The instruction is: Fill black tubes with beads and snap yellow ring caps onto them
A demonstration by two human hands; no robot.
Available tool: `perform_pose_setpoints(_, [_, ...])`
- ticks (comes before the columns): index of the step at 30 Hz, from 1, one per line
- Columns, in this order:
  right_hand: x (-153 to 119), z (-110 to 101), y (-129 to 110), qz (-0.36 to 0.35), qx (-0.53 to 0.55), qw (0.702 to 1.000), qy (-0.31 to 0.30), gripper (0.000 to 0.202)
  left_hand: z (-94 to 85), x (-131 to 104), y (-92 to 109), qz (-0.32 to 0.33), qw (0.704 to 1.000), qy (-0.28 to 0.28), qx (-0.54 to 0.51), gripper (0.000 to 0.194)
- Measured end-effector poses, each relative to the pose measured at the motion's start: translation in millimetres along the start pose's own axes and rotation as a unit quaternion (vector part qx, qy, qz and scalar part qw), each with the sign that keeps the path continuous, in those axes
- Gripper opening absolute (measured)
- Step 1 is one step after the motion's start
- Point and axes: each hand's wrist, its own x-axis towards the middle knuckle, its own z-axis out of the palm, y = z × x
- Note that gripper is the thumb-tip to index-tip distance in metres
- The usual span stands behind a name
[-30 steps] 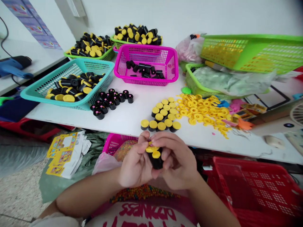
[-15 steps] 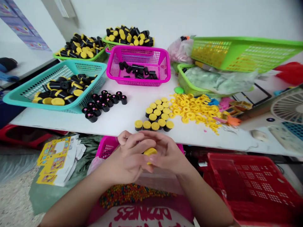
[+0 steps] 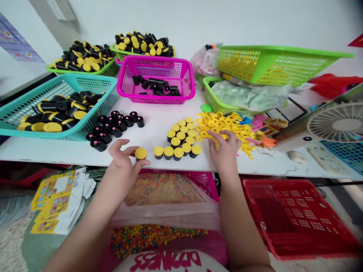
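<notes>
My left hand (image 3: 124, 160) grips a black container with a yellow lid (image 3: 141, 153) between thumb and fingers at the table's front edge. To its right stands a cluster of yellow-lidded black containers (image 3: 178, 153). My right hand (image 3: 225, 151) has its fingers spread at the near left side of a pile of yellow rings (image 3: 235, 126), touching or just over it; nothing shows in its grasp. Black containers with pink dots on top (image 3: 116, 130) stand in a group behind my left hand.
A turquoise basket (image 3: 106, 102) of lidded containers is at the left, a magenta basket (image 3: 155, 99) of black pieces at the back. Green baskets (image 3: 263, 68) stand back right, a fan (image 3: 340, 122) at the right. Below the edge are a bag of colourful beads (image 3: 159, 234) and a red crate (image 3: 306, 241).
My hands have parted from in front of my body. The left moved to the table with the yellow-lidded container; the right reached to the yellow rings. The camera view has shifted slightly right.
</notes>
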Motion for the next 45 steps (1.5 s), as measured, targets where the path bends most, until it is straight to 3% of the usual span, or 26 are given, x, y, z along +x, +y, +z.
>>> perform_pose_setpoints(4, [2.4, 16.1, 2.9, -0.004, -0.093, 0.99, -0.108, 0.039, 10.8, 6.9, -6.4, -0.071, 0.993, -0.09, 0.008, 0.062])
perform_pose_setpoints(8, [6.3, 25.8, 3.1, 0.038, -0.107, 0.991, -0.077, 0.039, 27.3, 11.2, -4.1, -0.051, 0.99, -0.122, -0.048, 0.065])
perform_pose_setpoints(11, [11.0, 33.0, 11.4, 0.062, -0.085, 0.993, -0.058, 0.03, 27.2, 16.6, -5.2, -0.022, 0.984, -0.131, -0.115, 0.064])
perform_pose_setpoints(13, [13.1, 36.3, 17.7, 0.065, -0.063, 0.995, -0.045, 0.027, 17.1, 21.0, -8.1, -0.025, 0.989, -0.098, -0.11, 0.056])
perform_pose_setpoints(16, [15.0, 34.2, 22.7, 0.046, -0.035, 0.998, -0.014, 0.027, -7.2, 26.0, -15.7, -0.068, 0.996, 0.023, 0.05, 0.042])
perform_pose_setpoints(19, [16.1, 23.9, 18.5, -0.013, -0.006, 0.999, 0.037, 0.028, -28.0, 29.3, -27.0, -0.141, 0.959, 0.125, 0.212, 0.041])
perform_pose_setpoints(22, [15.4, 12.3, 5.9, -0.057, 0.027, 0.994, 0.09, 0.027, -36.7, 34.9, -39.6, -0.227, 0.932, 0.141, 0.244, 0.05])
perform_pose_setpoints(26, [9.0, -2.0, -16.9, -0.064, 0.106, 0.982, 0.142, 0.021, -41.1, 41.0, -46.4, -0.285, 0.924, 0.108, 0.231, 0.04])
perform_pose_setpoints(29, [-2.3, -18.1, -40.2, -0.057, 0.183, 0.97, 0.15, 0.02, -48.3, 33.9, -33.5, -0.243, 0.936, 0.116, 0.225, 0.033])
perform_pose_setpoints(31, [-13.2, -31.2, -60.2, -0.088, 0.21, 0.966, 0.124, 0.024, -52.5, 23.2, -16.6, -0.206, 0.959, 0.092, 0.172, 0.029])
perform_pose_setpoints(34, [-31.2, -46.7, -90.3, -0.216, 0.253, 0.942, 0.046, 0.037, -52.4, 4.2, 12.3, -0.134, 0.99, -0.035, 0.003, 0.027])
perform_pose_setpoints(36, [-41.3, -50.8, -103.9, -0.29, 0.288, 0.913, -0.024, 0.041, -48.3, -7.3, 27.8, -0.074, 0.981, -0.138, -0.116, 0.024])
perform_pose_setpoints(38, [-47.8, -50.5, -109.3, -0.313, 0.317, 0.892, -0.073, 0.042, -43.6, -16.1, 37.4, -0.037, 0.956, -0.21, -0.202, 0.024])
perform_pose_setpoints(45, [-46.5, -47.8, -103.8, -0.302, 0.361, 0.878, -0.087, 0.044, -30.8, -25.3, 36.2, 0.114, 0.936, -0.204, -0.264, 0.033])
